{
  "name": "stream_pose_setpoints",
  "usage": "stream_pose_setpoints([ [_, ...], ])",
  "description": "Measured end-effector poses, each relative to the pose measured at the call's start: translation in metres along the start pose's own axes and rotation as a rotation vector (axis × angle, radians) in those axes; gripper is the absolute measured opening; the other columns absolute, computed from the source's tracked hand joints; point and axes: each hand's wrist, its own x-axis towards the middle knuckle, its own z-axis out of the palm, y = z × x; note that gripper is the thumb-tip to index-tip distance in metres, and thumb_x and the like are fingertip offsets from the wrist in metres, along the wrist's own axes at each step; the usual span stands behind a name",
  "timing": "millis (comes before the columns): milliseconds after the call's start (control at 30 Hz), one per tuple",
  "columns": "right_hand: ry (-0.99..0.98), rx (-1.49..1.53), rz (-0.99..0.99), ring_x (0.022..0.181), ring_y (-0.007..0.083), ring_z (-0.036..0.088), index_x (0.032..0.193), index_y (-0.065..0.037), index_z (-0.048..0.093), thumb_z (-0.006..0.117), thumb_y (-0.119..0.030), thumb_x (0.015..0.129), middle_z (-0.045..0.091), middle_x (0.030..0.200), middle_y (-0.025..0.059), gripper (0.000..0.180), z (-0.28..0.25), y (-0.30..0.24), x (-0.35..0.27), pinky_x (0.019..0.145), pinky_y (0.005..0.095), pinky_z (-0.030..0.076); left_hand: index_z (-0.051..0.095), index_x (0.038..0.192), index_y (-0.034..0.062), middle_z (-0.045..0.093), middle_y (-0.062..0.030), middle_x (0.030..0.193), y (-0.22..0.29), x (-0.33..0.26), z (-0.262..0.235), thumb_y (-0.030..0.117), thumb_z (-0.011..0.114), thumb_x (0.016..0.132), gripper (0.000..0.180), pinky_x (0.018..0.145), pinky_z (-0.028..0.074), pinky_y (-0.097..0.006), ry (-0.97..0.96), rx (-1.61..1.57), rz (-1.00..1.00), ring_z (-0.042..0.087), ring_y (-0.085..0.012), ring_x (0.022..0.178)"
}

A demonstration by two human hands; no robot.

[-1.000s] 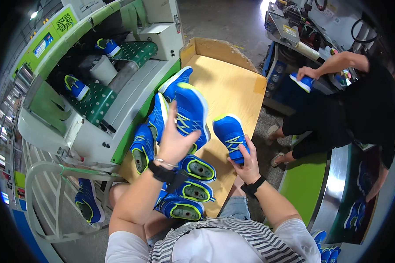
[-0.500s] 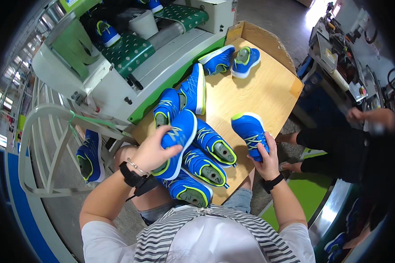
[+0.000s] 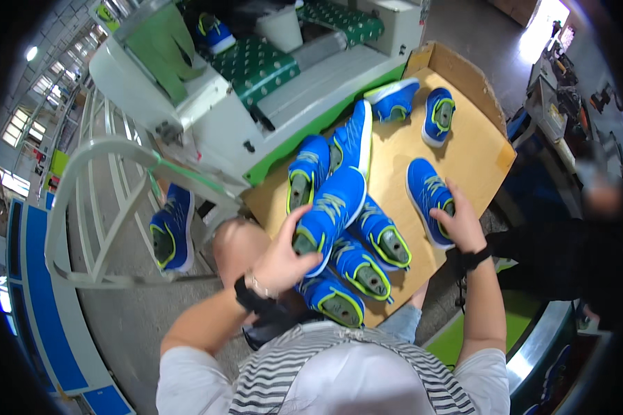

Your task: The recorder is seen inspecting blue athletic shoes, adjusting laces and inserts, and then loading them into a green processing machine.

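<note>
Factory clutter rings a tan worktable (image 3: 464, 149) set against a white-and-green machine (image 3: 208, 111), and nearly everything on the board is blue footwear.

At the centre, the left hand (image 3: 278, 259) is closed round the heel end of a blue shoe (image 3: 329, 211), fingers wrapped over its collar and thumb up the side, so the shoe is lifted clear of the heap below it. Its long axis runs from the hand up and to the right, toe pointing toward the machine, laces facing the camera; held by the heel like this, the upper is open to view.

The right hand (image 3: 457, 225) lies over the heel of a second blue shoe (image 3: 428, 197), which rests flat on the board with its toe pointing up and slightly left. The fingers curl onto it, but whether they truly grip or only steady it I cannot tell.

Below the lifted shoe, several more blue shoes with yellow-green trim (image 3: 367, 266) are stacked at the table's near edge, openings upward. Two more shoes (image 3: 415, 104) sit at the far corner, and another hangs on a white rack (image 3: 90, 207) at the left.
</note>
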Motion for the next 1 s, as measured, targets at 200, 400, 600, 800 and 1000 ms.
stream_pose_setpoints([
  [200,-0.11,0.22,-0.126,0.135,0.0396,0.046,0.149,-0.002,0.041,0.077,-0.018,0.085,0.047,0.145,0.0255,0.075,0.064,-0.076,-0.068,0.113,0.0435,0.037,0.04,0.144,0.0106,0.043,-0.0162,0.153,0.003,-0.023,-0.014,-0.002,0.077,0.066,0.088,0.115,0.027,-0.063,0.2,0.855,0.809,0.037,-0.0488,0.141],
  [400,-0.055,0.619,0.209,0.117,0.0215,0.06,0.14,0.005,0.05,0.078,-0.017,0.087,0.064,0.124,0.0151,0.064,0.071,-0.062,-0.075,0.102,0.0321,0.046,0.039,0.144,0.01,0.043,-0.0181,0.152,0.023,0.005,-0.03,-0.002,0.079,0.068,0.086,0.115,0.027,-0.062,0.282,0.818,0.901,0.036,-0.0501,0.141],
  [600,0.056,0.777,0.083,0.115,0.0171,0.058,0.136,0.002,0.053,0.074,-0.017,0.09,0.063,0.123,0.0093,0.055,-0.034,-0.111,-0.007,0.103,0.0314,0.044,0.029,0.15,0.0021,0.051,-0.0158,0.133,0.115,0.069,-0.037,-0.002,0.072,0.078,0.084,0.104,0.045,-0.038,0.437,-0.009,0.472,0.054,-0.0234,0.12],
  [800,0.346,0.474,-0.458,0.11,0.0211,0.063,0.132,-0.003,0.058,0.074,-0.021,0.09,0.066,0.118,0.0129,0.049,-0.034,-0.2,0.217,0.097,0.0337,0.048,0.027,0.152,0.0007,0.038,-0.0265,0.145,0.157,0.203,-0.095,0.009,0.072,0.072,0.092,0.109,0.039,-0.045,0.991,0.152,0.611,0.047,-0.0354,0.131],
  [1000,0.307,0.078,-0.248,0.13,0.0422,0.051,0.157,-0.03,0.025,0.072,-0.021,0.09,0.05,0.139,0.0266,0.082,0.044,-0.208,0.376,0.11,0.0455,0.041,0.02,0.156,0.0003,0.017,-0.0337,0.157,0.142,0.265,-0.105,0.026,0.077,0.079,0.098,0.117,0.028,-0.051,1.14,0.323,0.412,0.026,-0.0481,0.144],
])
